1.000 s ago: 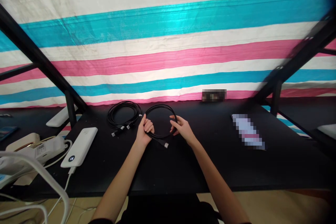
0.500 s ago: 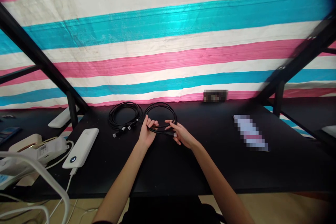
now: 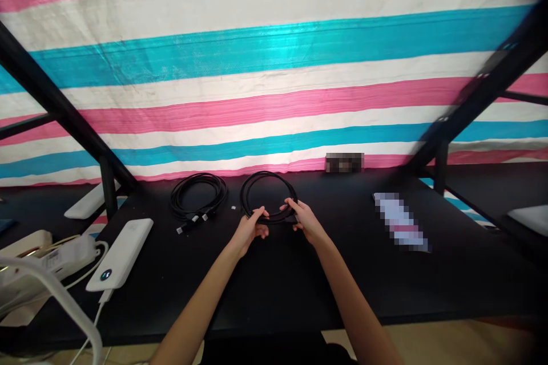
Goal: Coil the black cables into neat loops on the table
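Note:
Between my hands is a black cable [image 3: 269,173] wound into a round coil. My left hand [image 3: 252,229] pinches the coil's near left side, thumb on top and fingers underneath. On the near right side, my right hand [image 3: 305,220] grips the loops close to a dark cable end. To the left, a second black coiled cable [image 3: 177,197] lies on the black table [image 3: 192,274], its plugs with pale ends pointing toward me. A tiny white piece [image 3: 233,207] rests between the two coils.
A white power bank [image 3: 124,254] with a white cable plugged in lies at the left, beside a white power strip [image 3: 55,262]. On the right lies a blurred flat object [image 3: 400,222]. A blurred dark box [image 3: 345,162] stands at the back by the striped sheet [image 3: 265,85].
My left hand has turned, its thumb now over the coil. My right hand has shifted slightly right along it. The small white piece has come into sight. The whole view has tilted a little.

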Action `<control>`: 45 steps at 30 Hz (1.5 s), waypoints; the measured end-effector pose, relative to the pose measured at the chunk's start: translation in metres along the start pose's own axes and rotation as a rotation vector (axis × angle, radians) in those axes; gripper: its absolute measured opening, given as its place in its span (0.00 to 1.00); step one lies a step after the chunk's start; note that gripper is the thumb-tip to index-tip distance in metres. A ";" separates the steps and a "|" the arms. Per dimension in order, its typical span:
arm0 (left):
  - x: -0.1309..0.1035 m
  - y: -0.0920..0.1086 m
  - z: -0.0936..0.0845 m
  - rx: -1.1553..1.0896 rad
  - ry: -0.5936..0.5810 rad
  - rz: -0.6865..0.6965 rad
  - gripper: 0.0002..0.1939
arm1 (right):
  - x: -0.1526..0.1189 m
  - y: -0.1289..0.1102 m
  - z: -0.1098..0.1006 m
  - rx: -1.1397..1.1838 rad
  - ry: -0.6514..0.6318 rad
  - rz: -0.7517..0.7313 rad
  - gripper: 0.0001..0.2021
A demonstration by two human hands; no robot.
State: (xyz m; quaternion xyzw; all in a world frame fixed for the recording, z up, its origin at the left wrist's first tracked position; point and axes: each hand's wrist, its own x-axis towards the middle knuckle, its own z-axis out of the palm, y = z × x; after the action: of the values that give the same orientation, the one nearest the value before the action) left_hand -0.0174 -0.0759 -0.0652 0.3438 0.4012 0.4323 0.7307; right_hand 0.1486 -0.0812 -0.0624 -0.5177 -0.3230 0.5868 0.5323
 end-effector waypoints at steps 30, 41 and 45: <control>-0.006 0.003 0.003 0.086 -0.221 -0.187 0.20 | 0.000 -0.001 0.014 0.369 -0.016 -0.097 0.17; -0.003 0.015 -0.007 0.098 0.027 0.034 0.16 | 0.019 0.011 0.000 0.344 0.221 -0.124 0.15; -0.003 0.012 -0.007 0.129 0.028 0.042 0.16 | 0.023 0.014 -0.004 0.354 0.282 -0.131 0.16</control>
State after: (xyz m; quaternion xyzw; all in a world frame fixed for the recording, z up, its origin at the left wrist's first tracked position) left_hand -0.0283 -0.0724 -0.0571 0.3924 0.4311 0.4256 0.6921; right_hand 0.1507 -0.0624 -0.0823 -0.4711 -0.1702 0.5204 0.6916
